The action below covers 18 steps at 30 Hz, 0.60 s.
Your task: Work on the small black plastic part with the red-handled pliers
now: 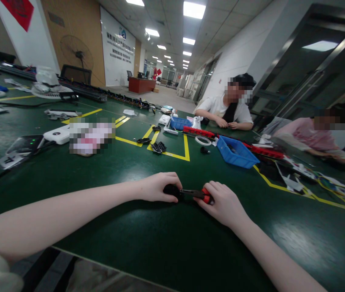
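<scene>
Low over the front of the green table (148, 247), my left hand (161, 187) is closed around a small black part (172, 190). From the right, my right hand (223, 202) grips pliers (204, 195) with red and black handles. Their narrow metal jaws point left and reach the black part; whether they pinch it I cannot tell. Beyond my hands, several small black pieces (159, 147) lie inside a yellow tape outline (187, 148). Another black piece (204, 150) rests to their right.
A blue bin (236, 152) stands right of centre, near a white ring (203, 140) and red strips (199, 131). At left lie a phone (91, 140), a white power bank (58, 134) and cables. Two people sit across the table; one person's hands (234, 125) rest near its far edge.
</scene>
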Tool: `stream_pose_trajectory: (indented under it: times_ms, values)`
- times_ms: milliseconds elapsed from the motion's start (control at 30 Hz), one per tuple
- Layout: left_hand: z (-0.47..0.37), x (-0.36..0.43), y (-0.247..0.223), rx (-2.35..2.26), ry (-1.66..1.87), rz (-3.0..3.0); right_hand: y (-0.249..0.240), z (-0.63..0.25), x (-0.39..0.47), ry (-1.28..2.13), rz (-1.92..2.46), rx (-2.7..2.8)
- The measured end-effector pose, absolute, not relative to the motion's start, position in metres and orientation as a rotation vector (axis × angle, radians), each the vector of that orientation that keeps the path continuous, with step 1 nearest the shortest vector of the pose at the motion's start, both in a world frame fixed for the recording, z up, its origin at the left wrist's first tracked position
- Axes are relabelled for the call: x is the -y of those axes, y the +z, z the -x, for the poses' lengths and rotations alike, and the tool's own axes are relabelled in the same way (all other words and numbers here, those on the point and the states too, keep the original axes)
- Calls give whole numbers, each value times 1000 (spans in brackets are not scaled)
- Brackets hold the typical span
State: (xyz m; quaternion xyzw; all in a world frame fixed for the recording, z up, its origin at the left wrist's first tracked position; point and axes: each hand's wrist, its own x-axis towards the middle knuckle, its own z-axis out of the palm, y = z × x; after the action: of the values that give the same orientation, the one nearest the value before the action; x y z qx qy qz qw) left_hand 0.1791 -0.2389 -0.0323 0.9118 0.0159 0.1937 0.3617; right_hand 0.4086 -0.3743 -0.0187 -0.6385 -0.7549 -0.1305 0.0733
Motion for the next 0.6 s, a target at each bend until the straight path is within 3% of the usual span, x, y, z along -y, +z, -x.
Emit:
stream_pose_trajectory:
  times_ms: [600]
  values:
    - [-180, 239, -32, -41, 494, -2354, -19, -409, 375, -507, 1905, 2234]
